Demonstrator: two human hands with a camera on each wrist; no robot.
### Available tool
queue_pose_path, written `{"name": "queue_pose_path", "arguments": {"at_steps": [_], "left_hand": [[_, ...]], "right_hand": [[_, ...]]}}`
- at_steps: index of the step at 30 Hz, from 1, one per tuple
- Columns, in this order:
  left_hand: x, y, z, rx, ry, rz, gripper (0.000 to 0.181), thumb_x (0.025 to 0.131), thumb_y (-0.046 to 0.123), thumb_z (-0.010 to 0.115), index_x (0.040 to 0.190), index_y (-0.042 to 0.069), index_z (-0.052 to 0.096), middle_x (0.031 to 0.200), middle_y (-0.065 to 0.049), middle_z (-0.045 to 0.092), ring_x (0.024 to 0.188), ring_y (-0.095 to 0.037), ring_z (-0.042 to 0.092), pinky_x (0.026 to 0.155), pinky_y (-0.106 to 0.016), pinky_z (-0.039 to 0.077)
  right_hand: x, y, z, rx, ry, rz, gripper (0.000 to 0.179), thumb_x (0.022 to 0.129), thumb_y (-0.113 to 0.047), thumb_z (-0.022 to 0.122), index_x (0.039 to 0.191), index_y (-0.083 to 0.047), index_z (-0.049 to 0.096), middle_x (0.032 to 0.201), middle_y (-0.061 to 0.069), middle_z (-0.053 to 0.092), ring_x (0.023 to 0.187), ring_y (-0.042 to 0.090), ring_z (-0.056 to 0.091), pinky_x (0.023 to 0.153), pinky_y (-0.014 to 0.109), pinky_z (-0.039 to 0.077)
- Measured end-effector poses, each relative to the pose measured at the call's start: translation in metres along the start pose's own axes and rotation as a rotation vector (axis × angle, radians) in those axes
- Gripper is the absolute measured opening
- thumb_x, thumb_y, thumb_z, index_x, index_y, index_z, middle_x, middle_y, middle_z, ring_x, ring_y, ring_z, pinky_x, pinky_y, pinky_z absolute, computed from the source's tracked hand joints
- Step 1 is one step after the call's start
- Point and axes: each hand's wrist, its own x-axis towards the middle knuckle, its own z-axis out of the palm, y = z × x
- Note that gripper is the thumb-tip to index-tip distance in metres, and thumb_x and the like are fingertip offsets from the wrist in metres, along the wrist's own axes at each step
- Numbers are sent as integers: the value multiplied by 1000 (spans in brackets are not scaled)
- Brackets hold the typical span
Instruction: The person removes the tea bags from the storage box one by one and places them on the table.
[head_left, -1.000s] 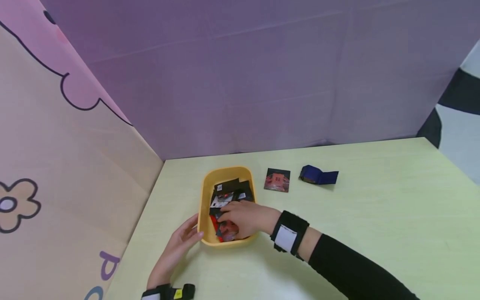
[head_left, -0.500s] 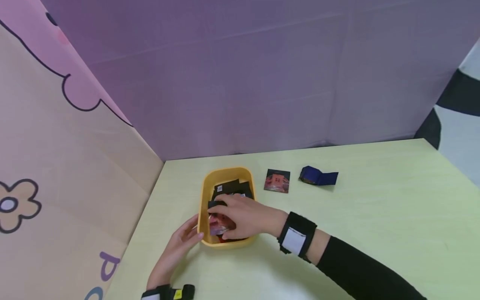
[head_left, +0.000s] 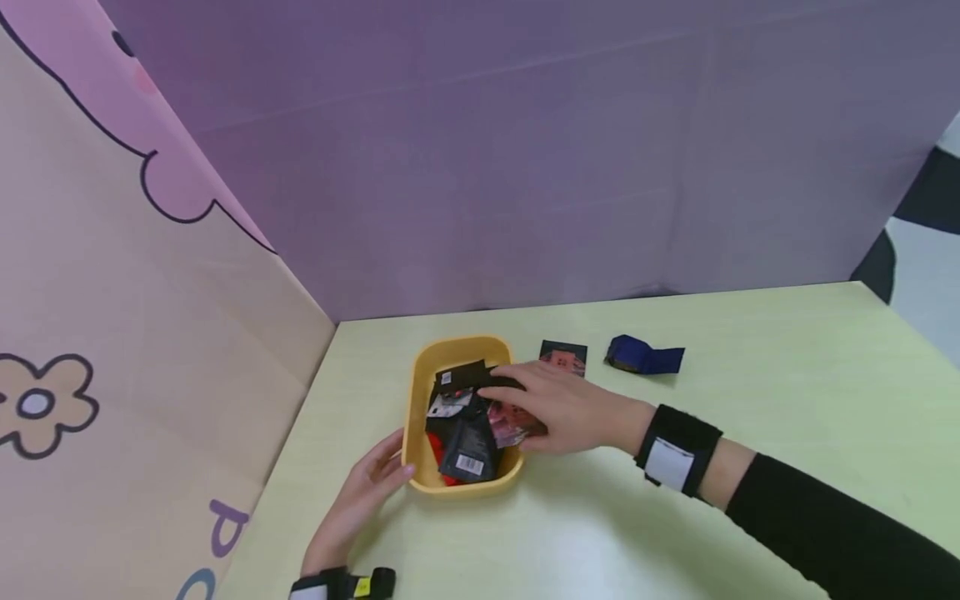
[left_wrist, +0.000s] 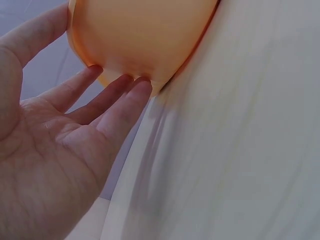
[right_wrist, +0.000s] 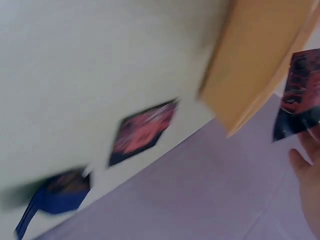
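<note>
A yellow plastic basket (head_left: 418, 375) stands on the table, holding several small, mostly black packets (head_left: 472, 446) with white barcode labels. My left hand (head_left: 369, 483) holds the basket's left side, thumb at the rim; the left wrist view has its fingers (left_wrist: 127, 102) against the outer wall. Above the basket's right edge, my right hand (head_left: 566, 408) pinches a flat, glossy red and black packet (head_left: 510, 425), also seen in the right wrist view (right_wrist: 302, 90). Part of that packet is hidden under the hand. Behind the hand lies another red and black square packet (head_left: 561, 355), partly covered.
A dark blue folded piece (head_left: 643, 355) lies on the pale table (head_left: 772, 400), right of the square packet. Purple cloth (head_left: 480, 167) hangs along the back edge, and a printed sheet (head_left: 187, 358) stands on the left.
My right hand has lifted the red and black packet from inside the basket and moved right, uncovering a black packet with a barcode. My left hand stays at the basket.
</note>
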Motion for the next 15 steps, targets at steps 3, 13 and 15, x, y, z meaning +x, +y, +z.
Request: {"name": "queue_pose_path", "arguments": {"at_steps": [3, 13, 15], "left_hand": [[0, 1, 0, 4, 10, -9, 61, 94, 19, 69, 148, 7, 44, 150, -15, 45, 133, -35, 47, 109, -53, 37], [0, 2, 0, 2, 8, -12, 62, 94, 20, 69, 149, 6, 43, 151, -16, 44, 134, -35, 47, 109, -51, 38], [0, 3, 0, 1, 7, -15, 62, 94, 20, 69, 149, 6, 43, 151, -16, 44, 134, -35, 47, 109, -51, 38]], "right_hand": [[-15, 16, -9, -57, 12, -15, 86, 85, -39, 77, 156, -24, 31, 156, 9, 32, 140, 28, 35, 114, 48, 32], [-75, 74, -34, -189, -35, 75, 89, 80, -33, 84, 154, -19, 37, 150, 14, 40, 132, 34, 44, 108, 53, 38], [-87, 88, -36, -213, -38, 91, 88, 78, -32, 85, 152, -16, 40, 148, 15, 42, 129, 34, 46, 107, 53, 39]]}}
